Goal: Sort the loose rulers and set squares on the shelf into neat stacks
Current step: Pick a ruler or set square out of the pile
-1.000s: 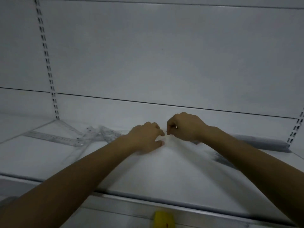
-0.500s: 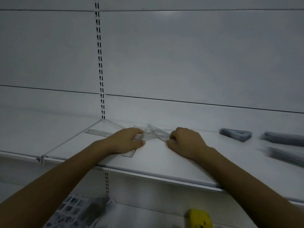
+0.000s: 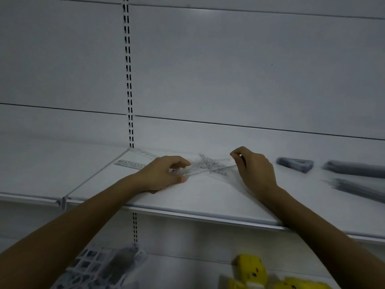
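A tangle of clear plastic rulers and set squares point(image 3: 210, 165) lies on the white shelf point(image 3: 208, 201) between my hands. My left hand point(image 3: 164, 174) pinches the left end of one clear ruler from that pile. My right hand point(image 3: 254, 167) is curled at the pile's right side, fingertips closed near a ruler's end; whether it grips is unclear. Another clear ruler point(image 3: 130, 163) lies flat to the left, and one more point(image 3: 143, 152) along the back wall. At the right sit a stack of set squares point(image 3: 295, 164) and two stacks of rulers point(image 3: 354, 168), point(image 3: 358, 188).
A slotted upright point(image 3: 128, 80) runs down the back panel above the shelf's left corner. Below the shelf are yellow boxes point(image 3: 252, 270) at the right and a patterned white pack point(image 3: 93, 265) at the left. The shelf's front lip point(image 3: 187, 213) runs under my forearms.
The view has swung left and down. My hands moved from the shelf's bare middle onto the loose pile; the left has lifted a ruler's end and the right has risen slightly.
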Tool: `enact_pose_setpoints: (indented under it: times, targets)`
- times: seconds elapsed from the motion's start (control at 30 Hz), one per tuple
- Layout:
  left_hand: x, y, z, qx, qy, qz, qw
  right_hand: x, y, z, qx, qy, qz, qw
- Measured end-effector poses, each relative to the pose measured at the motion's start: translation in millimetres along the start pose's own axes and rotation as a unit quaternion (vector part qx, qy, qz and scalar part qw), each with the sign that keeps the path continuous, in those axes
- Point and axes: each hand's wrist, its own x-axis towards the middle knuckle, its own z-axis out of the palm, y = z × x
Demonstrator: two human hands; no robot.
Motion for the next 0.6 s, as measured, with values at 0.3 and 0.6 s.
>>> enact_pose_setpoints:
  times: [0.3,0.6]
  targets:
    - [19.0,18.4,6.4,0.102,0.055,0.052,0.992,4.0,2.8,-4.3,0.178,-0.005,0.196,0.964]
    - [75.5,66.6,53.9,0.318,-0.103,0.049,0.941,10.8,35.1,-12.1,0.35,0.064,0.376,0.855]
